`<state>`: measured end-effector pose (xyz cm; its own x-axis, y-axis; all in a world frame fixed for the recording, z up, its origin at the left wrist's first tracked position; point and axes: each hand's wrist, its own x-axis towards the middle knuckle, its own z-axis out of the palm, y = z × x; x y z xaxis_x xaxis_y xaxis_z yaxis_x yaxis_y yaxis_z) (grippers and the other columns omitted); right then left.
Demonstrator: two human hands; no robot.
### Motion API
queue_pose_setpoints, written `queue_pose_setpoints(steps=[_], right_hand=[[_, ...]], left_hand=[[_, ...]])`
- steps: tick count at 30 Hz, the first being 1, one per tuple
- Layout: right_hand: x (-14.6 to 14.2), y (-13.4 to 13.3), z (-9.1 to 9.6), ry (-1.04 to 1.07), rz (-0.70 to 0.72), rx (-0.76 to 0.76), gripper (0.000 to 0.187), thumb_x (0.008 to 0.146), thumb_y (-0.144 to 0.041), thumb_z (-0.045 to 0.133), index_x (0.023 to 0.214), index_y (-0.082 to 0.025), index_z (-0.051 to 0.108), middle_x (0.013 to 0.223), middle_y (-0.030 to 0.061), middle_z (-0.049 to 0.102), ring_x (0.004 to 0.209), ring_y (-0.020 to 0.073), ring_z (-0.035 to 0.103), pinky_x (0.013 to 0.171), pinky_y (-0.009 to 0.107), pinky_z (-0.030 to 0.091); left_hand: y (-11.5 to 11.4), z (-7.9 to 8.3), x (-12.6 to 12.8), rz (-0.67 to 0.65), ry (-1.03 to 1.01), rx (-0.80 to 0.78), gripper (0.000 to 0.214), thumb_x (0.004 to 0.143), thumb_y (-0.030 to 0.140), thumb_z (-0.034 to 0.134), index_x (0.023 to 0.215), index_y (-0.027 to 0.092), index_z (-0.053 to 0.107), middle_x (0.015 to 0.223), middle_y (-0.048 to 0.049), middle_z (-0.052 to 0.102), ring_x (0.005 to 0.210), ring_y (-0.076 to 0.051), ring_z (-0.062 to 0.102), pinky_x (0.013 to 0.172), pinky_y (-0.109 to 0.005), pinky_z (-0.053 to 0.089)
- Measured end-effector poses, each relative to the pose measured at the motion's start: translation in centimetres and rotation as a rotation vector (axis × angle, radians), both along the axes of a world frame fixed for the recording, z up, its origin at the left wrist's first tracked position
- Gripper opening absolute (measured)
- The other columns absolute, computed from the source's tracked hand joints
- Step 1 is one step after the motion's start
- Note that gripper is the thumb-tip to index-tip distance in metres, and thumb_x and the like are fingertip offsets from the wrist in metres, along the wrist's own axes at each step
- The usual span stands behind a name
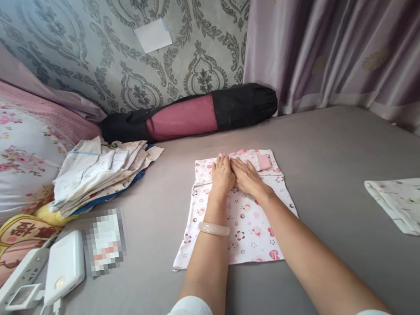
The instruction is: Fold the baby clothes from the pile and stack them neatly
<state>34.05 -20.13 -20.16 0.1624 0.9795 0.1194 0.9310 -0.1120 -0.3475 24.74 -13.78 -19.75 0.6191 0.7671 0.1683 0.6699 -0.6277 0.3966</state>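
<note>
Pink-printed garment (242, 216) lay partly folded, both flat hands, left hand (222, 174) and right hand (247, 175), pressing its top fold, gripping nothing; lower half remained unfolded.

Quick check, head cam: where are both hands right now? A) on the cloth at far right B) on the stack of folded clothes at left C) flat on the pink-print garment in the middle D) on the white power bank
C: the left hand and right hand lie side by side, palms down, on the pink-print garment spread on the grey sheet.
</note>
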Motion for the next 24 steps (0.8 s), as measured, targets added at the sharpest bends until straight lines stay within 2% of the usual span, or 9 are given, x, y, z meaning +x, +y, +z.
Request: queue_pose_setpoints(steps=[4, 8, 12, 15, 19, 24], right_hand=[[-0.1, 0.0, -0.3, -0.015, -0.056, 0.002, 0.054, 0.097, -0.020, 0.024, 0.149, -0.010, 0.037, 0.156, 0.0090, 0.033, 0.146, 0.0219, 0.022, 0.119, 0.042, 0.011], [0.0, 0.1, -1.0, -0.047, -0.151, 0.057, 0.054, 0.099, -0.029, 0.026, 0.147, -0.007, 0.040, 0.155, 0.0132, 0.034, 0.145, 0.0255, 0.024, 0.119, 0.044, 0.012], [0.2, 0.2, -1.6, -0.047, -0.241, 0.107, 0.057, 0.099, -0.034, 0.029, 0.146, -0.003, 0.039, 0.154, 0.0192, 0.034, 0.144, 0.0280, 0.026, 0.118, 0.044, 0.013], [0.5, 0.3, -1.8, -0.042, -0.301, 0.133, 0.057, 0.098, -0.035, 0.030, 0.145, -0.004, 0.040, 0.153, 0.0195, 0.035, 0.143, 0.0295, 0.027, 0.118, 0.048, 0.012], [0.8, 0.3, -2.1, -0.018, -0.351, 0.181, 0.056, 0.097, -0.033, 0.030, 0.145, -0.006, 0.041, 0.153, 0.0192, 0.036, 0.143, 0.0286, 0.027, 0.117, 0.049, 0.013], [1.5, 0.1, -2.3, 0.016, -0.448, 0.232, 0.057, 0.095, -0.030, 0.033, 0.142, 0.001, 0.042, 0.151, 0.0230, 0.037, 0.143, 0.0312, 0.026, 0.117, 0.048, 0.015]], left_hand=[[0.1, -0.6, -0.2, 0.042, 0.003, 0.031, 0.052, 0.093, 0.016, 0.032, 0.144, 0.009, 0.038, 0.154, -0.0156, 0.036, 0.145, -0.021, 0.030, 0.118, -0.041, 0.023], [0.4, -0.9, -0.5, 0.160, 0.025, 0.075, 0.049, 0.096, 0.026, 0.031, 0.140, 0.010, 0.044, 0.149, -0.0157, 0.044, 0.141, -0.025, 0.036, 0.118, -0.044, 0.021], [1.3, -1.3, -1.1, 0.284, 0.063, 0.073, 0.052, 0.097, 0.035, 0.031, 0.141, 0.010, 0.045, 0.151, -0.0160, 0.041, 0.144, -0.028, 0.031, 0.119, -0.046, 0.020], [2.0, -1.5, -1.6, 0.360, 0.070, 0.051, 0.056, 0.097, 0.039, 0.030, 0.142, 0.008, 0.043, 0.152, -0.0172, 0.039, 0.145, -0.030, 0.028, 0.119, -0.045, 0.018], [2.4, -1.5, -2.1, 0.404, 0.061, 0.022, 0.060, 0.096, 0.041, 0.029, 0.144, 0.007, 0.041, 0.154, -0.0181, 0.036, 0.146, -0.030, 0.025, 0.120, -0.047, 0.016], [2.5, -1.3, -2.2, 0.420, 0.066, -0.008, 0.061, 0.097, 0.042, 0.026, 0.145, 0.007, 0.040, 0.155, -0.0172, 0.034, 0.146, -0.030, 0.024, 0.120, -0.047, 0.015]])
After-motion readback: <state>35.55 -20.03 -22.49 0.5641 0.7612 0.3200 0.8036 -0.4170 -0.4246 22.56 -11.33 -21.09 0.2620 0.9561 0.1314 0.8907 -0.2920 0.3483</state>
